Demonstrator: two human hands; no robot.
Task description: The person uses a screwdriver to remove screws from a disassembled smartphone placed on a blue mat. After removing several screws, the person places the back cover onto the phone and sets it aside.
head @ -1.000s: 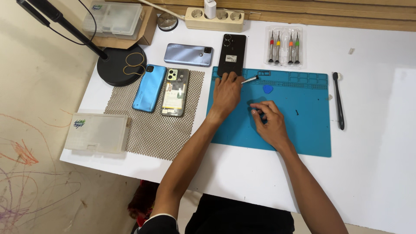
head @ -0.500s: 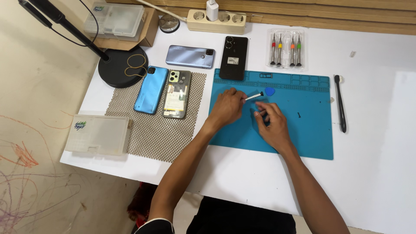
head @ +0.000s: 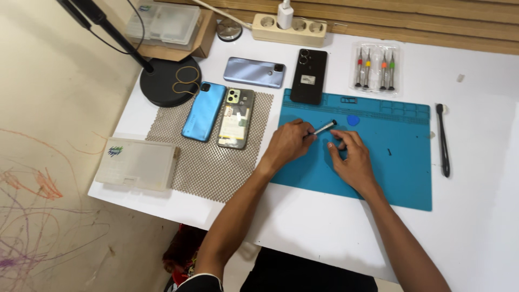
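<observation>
My left hand (head: 289, 141) rests on the blue work mat (head: 400, 178) and grips a small silver screwdriver (head: 324, 128) that points up and to the right. Beside it my right hand (head: 350, 158) lies on the mat with fingertips pinched low; whether they hold anything is hidden. A blue pick (head: 353, 120) sits just above the hands. A black phone (head: 308, 75) lies face down at the mat's top left corner.
A mesh pad (head: 205, 162) carries a blue phone (head: 204, 111) and an opened phone (head: 237, 117). A grey-blue phone (head: 254, 72), lamp base (head: 168, 82), power strip (head: 289, 28), screwdriver set (head: 375, 68), black tool (head: 443, 139) and plastic box (head: 136, 163) surround the mat.
My left hand has drawn back from the black phone toward the mat's middle, carrying the screwdriver. My right hand has stayed nearly in place.
</observation>
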